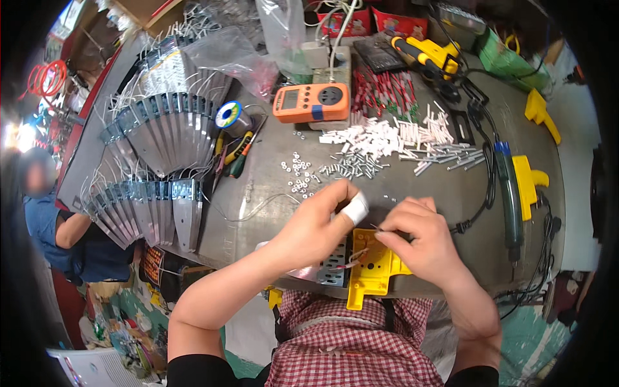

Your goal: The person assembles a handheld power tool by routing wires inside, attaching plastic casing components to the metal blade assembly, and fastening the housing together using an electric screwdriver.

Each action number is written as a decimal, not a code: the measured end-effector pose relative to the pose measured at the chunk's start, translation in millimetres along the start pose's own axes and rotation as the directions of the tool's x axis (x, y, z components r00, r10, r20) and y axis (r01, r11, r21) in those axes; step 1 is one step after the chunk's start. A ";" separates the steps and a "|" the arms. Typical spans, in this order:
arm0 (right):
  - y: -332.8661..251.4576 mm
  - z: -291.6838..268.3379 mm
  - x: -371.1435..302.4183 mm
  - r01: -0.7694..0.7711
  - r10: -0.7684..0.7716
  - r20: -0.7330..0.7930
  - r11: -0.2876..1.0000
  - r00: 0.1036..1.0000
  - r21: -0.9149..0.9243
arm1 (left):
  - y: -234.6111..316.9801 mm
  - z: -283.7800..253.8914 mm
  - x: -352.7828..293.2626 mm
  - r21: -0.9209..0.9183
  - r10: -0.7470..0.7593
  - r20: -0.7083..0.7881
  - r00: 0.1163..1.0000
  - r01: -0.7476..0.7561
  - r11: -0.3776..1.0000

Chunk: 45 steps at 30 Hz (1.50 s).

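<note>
A yellow plastic housing [371, 284] lies at the near table edge, its hollow side up, with thin wires [356, 256] running into it. Beside it on the left is a perforated metal plate [333, 274], partly covered by my left forearm. My left hand [319, 226] is closed above the plate, a white wrap [355, 208] around one digit; whatever its fingertips hold is hidden. Over the housing's right side, my right hand [419, 235] pinches what looks like a thin wire end, thumb against fingers.
Nuts [300, 174], screws [354, 166], white sleeves [371, 137] and metal rods [445, 155] lie beyond my hands. An orange meter [303, 103], solder spool [232, 119] and pliers [240, 155] sit behind. Grey blades [161, 129] fill the left; a green tool [509, 200] lies right. Another person [48, 219] is far left.
</note>
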State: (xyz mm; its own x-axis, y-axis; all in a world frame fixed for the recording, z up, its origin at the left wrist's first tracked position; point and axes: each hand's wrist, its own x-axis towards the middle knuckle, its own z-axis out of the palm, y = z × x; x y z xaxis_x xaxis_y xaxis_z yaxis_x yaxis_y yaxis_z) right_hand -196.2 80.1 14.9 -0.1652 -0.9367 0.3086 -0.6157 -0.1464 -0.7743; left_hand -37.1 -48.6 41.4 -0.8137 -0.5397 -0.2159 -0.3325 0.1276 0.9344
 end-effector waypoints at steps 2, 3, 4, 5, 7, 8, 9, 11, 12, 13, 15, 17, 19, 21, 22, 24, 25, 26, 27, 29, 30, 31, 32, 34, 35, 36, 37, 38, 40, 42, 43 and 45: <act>8.0 -8.9 0.2 -0.108 0.088 0.136 0.983 0.987 0.148 | 2.2 0.3 -2.9 0.275 0.481 0.071 0.874 -0.481 0.833; 9.9 -10.6 1.5 -0.243 0.168 0.276 0.932 0.946 0.269 | -1.9 -0.8 -0.8 0.316 0.581 0.203 0.788 -0.614 0.723; 8.7 -8.7 2.6 -0.213 0.125 0.277 0.925 0.953 0.314 | -5.2 0.0 -0.3 0.343 0.635 0.201 0.746 -0.661 0.668; 6.3 -7.4 4.1 -0.196 0.100 0.289 0.926 0.952 0.322 | -5.2 0.1 -0.5 0.364 0.633 0.184 0.752 -0.650 0.667; 3.0 -8.5 7.0 -0.188 0.139 0.235 0.961 0.962 0.202 | -6.9 2.0 4.2 0.370 0.596 0.129 0.792 -0.597 0.712; 0.8 -8.3 9.9 -0.132 0.113 0.216 0.988 0.970 0.077 | -10.0 2.7 4.4 0.395 0.551 0.100 0.828 -0.542 0.742; 0.1 -7.5 11.2 -0.121 0.102 0.220 0.990 0.970 0.075 | -13.4 -0.7 7.9 0.401 0.556 0.091 0.826 -0.541 0.739; -1.6 -5.8 11.2 -0.084 0.082 0.135 0.996 0.987 0.005 | -23.0 -7.7 16.5 0.364 0.418 -0.028 0.908 -0.380 0.850; 3.6 -7.9 7.5 -0.130 0.120 0.154 0.990 0.981 0.056 | -24.8 -22.4 28.2 0.358 0.352 -0.106 0.930 -0.295 0.886; 4.1 -8.1 7.1 -0.127 0.117 0.152 0.990 0.981 0.054 | -26.1 -39.1 36.3 0.505 0.380 -0.266 0.886 -0.208 0.837; -1.3 -6.6 6.7 -0.149 0.130 0.155 0.982 0.979 0.116 | -55.1 -93.2 62.4 0.744 0.621 -0.398 0.675 -0.159 0.649; -0.1 -5.8 7.8 -0.160 0.135 0.179 0.978 0.975 0.131 | -65.3 -136.8 78.5 0.770 0.572 -0.520 0.634 0.059 0.636; 4.7 -4.7 7.6 -0.161 0.129 0.189 0.973 0.974 0.164 | -57.7 -152.8 94.4 0.797 0.529 -0.504 0.682 0.133 0.589; 6.6 -6.2 11.3 -0.178 0.146 0.200 0.972 0.969 0.156 | -52.9 -160.3 105.9 0.880 0.432 -0.351 0.831 0.136 0.454; 6.3 -7.4 11.4 -0.162 0.133 0.185 0.975 0.974 0.153 | -50.1 -158.6 110.0 0.902 0.327 -0.295 0.898 0.150 0.404; 7.3 -8.2 10.6 -0.157 0.130 0.175 0.977 0.976 0.147 | -48.1 -163.2 117.2 0.962 0.186 -0.103 0.977 0.051 0.268; 8.7 -8.0 10.4 -0.163 0.134 0.171 0.973 0.976 0.162 | -49.3 -161.6 116.7 0.966 0.167 -0.098 0.981 0.053 0.254; 10.0 -8.0 10.3 -0.168 0.138 0.168 0.970 0.976 0.176 | -49.6 -158.2 115.1 0.946 0.203 -0.148 0.968 0.079 0.314; 10.6 -7.9 10.8 -0.176 0.146 0.171 0.969 0.974 0.174 | -49.6 -154.8 112.9 0.922 0.235 -0.201 0.951 0.103 0.373; 11.4 -7.9 11.1 -0.195 0.156 0.203 0.962 0.967 0.191 | -54.2 -150.1 115.6 0.860 0.292 -0.270 0.917 0.093 0.502; 11.6 -7.6 10.6 -0.197 0.158 0.205 0.963 0.966 0.185 | -54.8 -149.3 117.9 0.784 0.343 -0.351 0.871 0.073 0.616; 12.2 -7.0 9.6 -0.204 0.161 0.205 0.956 0.965 0.209 | -60.4 -148.0 123.5 0.781 0.344 -0.352 0.870 0.071 0.621; 12.2 -7.3 8.8 -0.212 0.165 0.205 0.949 0.965 0.232 | -70.2 -146.8 132.3 0.787 0.480 -0.337 0.810 -0.038 0.616; 12.2 -7.9 8.7 -0.222 0.175 0.219 0.951 0.960 0.213 | -71.8 -151.9 144.0 0.739 0.468 -0.320 0.823 -0.092 0.668; 12.5 -8.3 9.1 -0.229 0.181 0.233 0.953 0.955 0.198 | -70.6 -160.6 150.4 0.624 0.368 -0.249 0.896 -0.141 0.768; 12.0 -7.9 10.8 -0.240 0.192 0.240 0.952 0.952 0.190 | -77.8 -173.9 159.4 0.598 0.363 -0.207 0.909 -0.176 0.782; 12.2 -6.1 13.7 -0.240 0.188 0.250 0.951 0.950 0.196 | -88.8 -184.8 167.9 0.563 0.354 -0.163 0.921 -0.207 0.800; 13.4 -5.7 10.9 -0.267 0.214 0.256 0.944 0.943 0.193 | -83.9 -180.2 172.8 0.642 0.353 -0.190 0.916 -0.156 0.751; 11.9 -6.2 11.5 -0.298 0.240 0.246 0.926 0.939 0.233 | -80.6 -171.6 165.8 0.843 0.539 -0.216 0.814 -0.123 0.524; 14.1 -10.4 13.6 -0.299 0.249 0.208 0.916 0.946 0.266 | -87.6 -162.8 158.0 0.862 0.630 -0.235 0.741 -0.141 0.487; 15.7 -11.6 13.9 -0.309 0.262 0.200 0.915 0.944 0.259 | -91.9 -161.5 155.7 0.843 0.658 -0.279 0.699 -0.149 0.516; 17.2 -12.4 12.7 -0.380 0.340 0.170 0.835 0.925 0.399 | -83.0 -154.5 139.1 0.656 0.488 -0.425 0.762 -0.111 0.746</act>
State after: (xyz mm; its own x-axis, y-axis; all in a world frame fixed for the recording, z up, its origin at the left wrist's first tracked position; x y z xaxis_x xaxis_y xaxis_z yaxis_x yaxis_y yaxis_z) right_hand -218.4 69.6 12.3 -0.2312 -0.9703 -0.0716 -0.1441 0.1070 -0.9838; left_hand -49.1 -262.8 -22.4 -0.5798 -0.7032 0.4115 -0.4707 0.7013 0.5353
